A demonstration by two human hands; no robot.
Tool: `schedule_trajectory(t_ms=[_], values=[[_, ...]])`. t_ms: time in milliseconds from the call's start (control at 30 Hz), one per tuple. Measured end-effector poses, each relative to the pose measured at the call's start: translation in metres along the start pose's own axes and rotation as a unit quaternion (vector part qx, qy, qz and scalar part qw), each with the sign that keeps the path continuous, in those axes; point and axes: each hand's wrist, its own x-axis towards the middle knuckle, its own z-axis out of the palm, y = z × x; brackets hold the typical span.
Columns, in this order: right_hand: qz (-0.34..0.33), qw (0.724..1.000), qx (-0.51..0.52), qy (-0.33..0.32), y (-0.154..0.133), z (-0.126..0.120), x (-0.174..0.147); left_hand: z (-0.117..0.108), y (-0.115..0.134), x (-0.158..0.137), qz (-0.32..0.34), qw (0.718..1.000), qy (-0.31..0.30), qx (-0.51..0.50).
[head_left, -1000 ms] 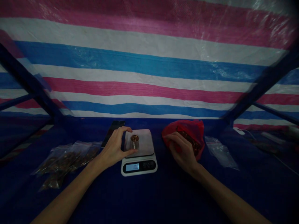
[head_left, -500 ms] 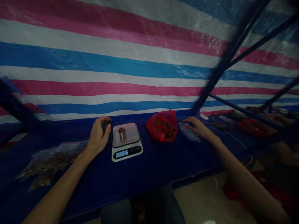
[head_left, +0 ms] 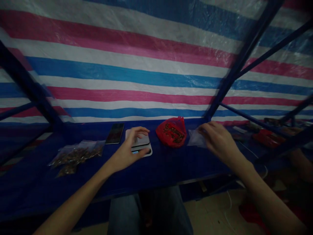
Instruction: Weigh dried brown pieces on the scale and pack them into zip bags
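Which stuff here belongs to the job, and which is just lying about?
Likely in use:
scale, partly behind left hand
clear bags, at right hand
red bag of brown pieces
filled pouches

Apparently lying about:
dark phone
white cord

Mostly plastic, slick or crinkled, with smooth painted surfaces around it.
The striped sheet (head_left: 127, 93) looks like plastic, creased, with wet-looking glints in patches. The blue frame (head_left: 223, 86) seems painted metal, smooth; the table (head_left: 156, 171) has a flat, faintly shiny coat. The scale (head_left: 142, 141) pairs a smooth white plastic casing with a satiny pale plate. The phone (head_left: 114, 133) has a dark, glassy face. Thin, wrinkled plastic makes up the red bag (head_left: 161, 138); the bits (head_left: 173, 133) inside look coppery and rough-heaped. The clear bags (head_left: 194, 137) and filled bags (head_left: 85, 143) are glossy transparent film. The trousers (head_left: 124, 213) are matt, denim-like cloth.
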Motion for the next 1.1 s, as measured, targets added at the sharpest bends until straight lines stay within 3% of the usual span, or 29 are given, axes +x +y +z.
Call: schedule_trajectory(t_ms=[100, 233, 433, 567, 700, 767, 900, 967, 1100], values=[[-0.128, 0.989, 0.073, 0.005, -0.081, 0.005, 0.010, 0.025, 0.029, -0.004, -0.016, 0.989, -0.135, -0.050], [-0.266, 0.942, 0.199, -0.043, -0.148, 0.043, 0.019, 0.025, 0.023, -0.019, -0.015, 0.987, -0.155, -0.037], [-0.319, 0.886, 0.309, -0.133, -0.175, 0.084, 0.033, -0.015, 0.008, -0.053, -0.036, 0.978, -0.129, 0.158], [-0.350, 0.882, 0.278, -0.150, -0.198, 0.102, 0.047, -0.029, -0.003, -0.066, -0.050, 0.964, -0.120, 0.234], [-0.365, 0.880, 0.283, -0.110, -0.206, 0.116, 0.062, -0.041, -0.023, -0.065, -0.054, 0.962, -0.101, 0.247], [-0.323, 0.884, 0.333, -0.060, -0.197, 0.124, 0.071, -0.050, -0.035, -0.056, -0.060, 0.963, -0.081, 0.250], [-0.058, 0.909, 0.411, 0.040, -0.169, 0.153, 0.094, -0.064, -0.062, -0.021, -0.064, 0.957, -0.013, 0.282], [0.019, 0.916, 0.400, 0.010, -0.159, 0.173, 0.102, -0.064, -0.077, -0.001, -0.052, 0.954, 0.010, 0.295], [0.034, 0.937, 0.338, -0.075, -0.154, 0.202, 0.103, -0.049, -0.099, 0.020, -0.038, 0.954, 0.016, 0.298]])
